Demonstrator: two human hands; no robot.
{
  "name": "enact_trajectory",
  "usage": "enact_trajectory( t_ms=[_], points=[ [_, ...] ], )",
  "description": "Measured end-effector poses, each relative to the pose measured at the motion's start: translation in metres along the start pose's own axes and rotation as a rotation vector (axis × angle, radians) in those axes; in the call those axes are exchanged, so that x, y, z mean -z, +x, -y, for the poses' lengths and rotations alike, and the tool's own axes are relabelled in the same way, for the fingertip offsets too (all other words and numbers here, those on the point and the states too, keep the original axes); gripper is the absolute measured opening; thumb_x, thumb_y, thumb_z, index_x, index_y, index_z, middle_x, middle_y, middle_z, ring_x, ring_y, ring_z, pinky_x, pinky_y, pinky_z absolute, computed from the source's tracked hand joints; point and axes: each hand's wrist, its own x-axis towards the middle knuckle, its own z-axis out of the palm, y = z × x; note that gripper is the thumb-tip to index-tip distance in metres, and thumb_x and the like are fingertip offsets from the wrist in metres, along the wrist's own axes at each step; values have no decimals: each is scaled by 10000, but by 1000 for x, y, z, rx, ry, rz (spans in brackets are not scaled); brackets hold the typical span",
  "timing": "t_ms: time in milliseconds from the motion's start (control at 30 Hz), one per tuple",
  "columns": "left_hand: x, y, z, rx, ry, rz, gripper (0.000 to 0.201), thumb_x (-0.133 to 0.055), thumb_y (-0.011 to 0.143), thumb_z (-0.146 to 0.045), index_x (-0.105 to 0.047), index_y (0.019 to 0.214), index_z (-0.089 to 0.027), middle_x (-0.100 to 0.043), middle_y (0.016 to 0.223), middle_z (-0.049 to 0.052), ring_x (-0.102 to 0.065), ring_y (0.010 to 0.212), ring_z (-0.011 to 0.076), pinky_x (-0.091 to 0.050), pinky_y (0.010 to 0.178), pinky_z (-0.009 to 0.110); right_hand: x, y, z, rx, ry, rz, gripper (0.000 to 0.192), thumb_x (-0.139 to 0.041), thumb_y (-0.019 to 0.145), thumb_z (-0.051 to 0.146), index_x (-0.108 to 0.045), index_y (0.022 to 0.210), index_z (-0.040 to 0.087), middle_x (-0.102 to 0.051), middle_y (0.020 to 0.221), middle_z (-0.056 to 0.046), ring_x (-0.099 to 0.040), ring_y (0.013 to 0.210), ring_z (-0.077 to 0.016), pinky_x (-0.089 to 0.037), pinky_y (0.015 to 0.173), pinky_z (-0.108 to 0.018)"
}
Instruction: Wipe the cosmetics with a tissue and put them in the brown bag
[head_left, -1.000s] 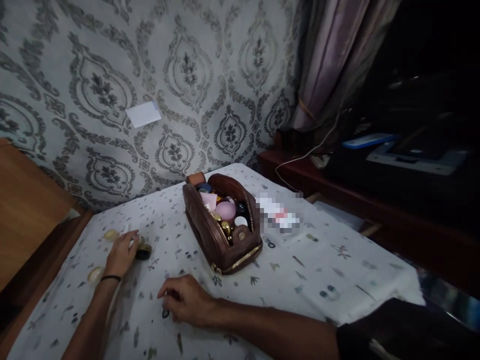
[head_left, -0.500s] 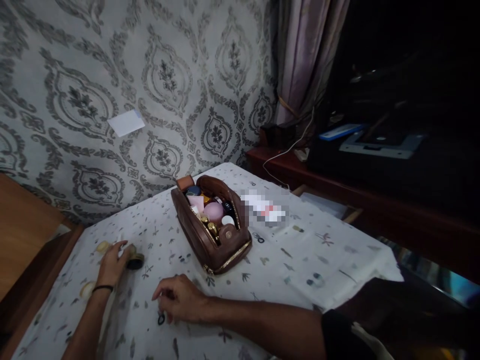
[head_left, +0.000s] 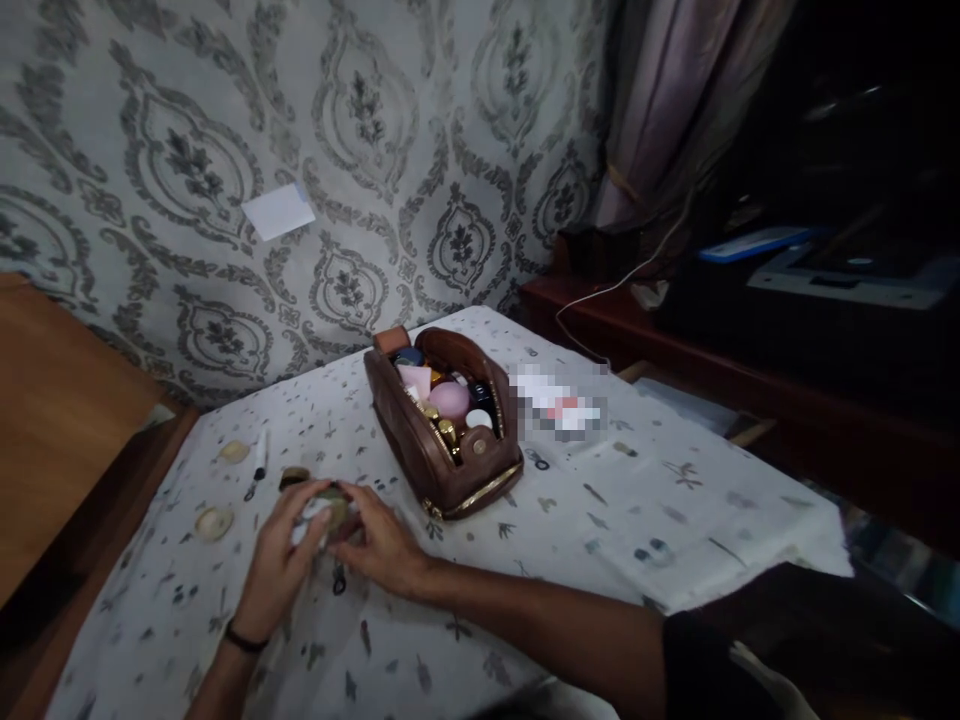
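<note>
A small round jar [head_left: 339, 511], greenish-gold and partly blurred, is held between my two hands just above the patterned tablecloth. My left hand [head_left: 283, 545], with a black band on the wrist, grips its left side; something whitish shows by the fingers. From the right, my right hand [head_left: 386, 545] curls its fingers and thumb about the jar. Just beyond the left fingers lies a dark gold, lid-like round piece [head_left: 294, 476]. An open brown cosmetic bag [head_left: 409, 440] stands farther right, holding a pink round item [head_left: 450, 400] and several small containers.
Two round beige pieces [head_left: 214, 522] and a white stick with a black end [head_left: 261, 455] lie at left on the tablecloth [head_left: 660, 500]. Past the bag is a pixelated item [head_left: 559, 402]. A wooden panel [head_left: 67, 430] borders the left; a dark red desk [head_left: 600, 300] the right.
My left hand has moved right with the jar, and my right hand has come up to meet it. The view has shifted, uncovering the beige pieces and the white stick.
</note>
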Motion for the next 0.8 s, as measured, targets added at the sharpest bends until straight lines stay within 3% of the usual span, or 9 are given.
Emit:
enact_trajectory(
  t_ms=[67,133,367,533,667,800],
  points=[
    [-10,-6,-9,-27,-51,22,350,-556,929,-406,-662,1186,-192,-682,1215,114,-628,1161,253,-491,1019,396,-1,2,-5,57,-11,-44,729,-724,711,117,-485,1399,160,-573,1365,-151,-576,1212,-263,-470,1043,-428],
    [-13,-8,-11,14,-104,19,363,-584,915,-399,-657,1204,-192,-684,1221,109,-625,1159,251,-482,1026,397,-1,4,-8,88,10,-62,680,-734,719,133,-521,1364,175,-592,1342,-135,-566,1225,-268,-454,1062,-450],
    [0,-8,-6,166,-323,37,408,-689,831,-411,-697,1168,-180,-703,1173,96,-635,1116,254,-466,1022,367,-1,5,-13,115,95,-49,631,-799,694,161,-595,1288,215,-631,1235,-85,-617,1069,-226,-525,929,-382],
    [2,-7,-3,236,-494,63,374,-725,811,-407,-731,1103,-173,-734,1134,88,-642,1097,248,-458,1004,328,0,4,-9,44,180,-11,547,-783,703,165,-628,1225,217,-645,1124,-48,-619,866,-154,-536,762,-280],
    [-4,-2,-3,389,-678,-22,342,-772,759,-462,-753,902,-152,-739,848,49,-662,795,183,-505,759,263,1,1,-3,33,203,28,469,-760,709,173,-649,1162,219,-649,1055,-19,-579,744,-113,-507,689,-245],
    [-13,4,-6,539,-846,-149,434,-872,601,-491,-725,801,-135,-668,658,1,-579,573,118,-442,551,214,1,1,-3,16,271,37,485,-765,696,201,-635,1162,226,-657,1045,-5,-566,701,-96,-497,655,-228]
  ],
)
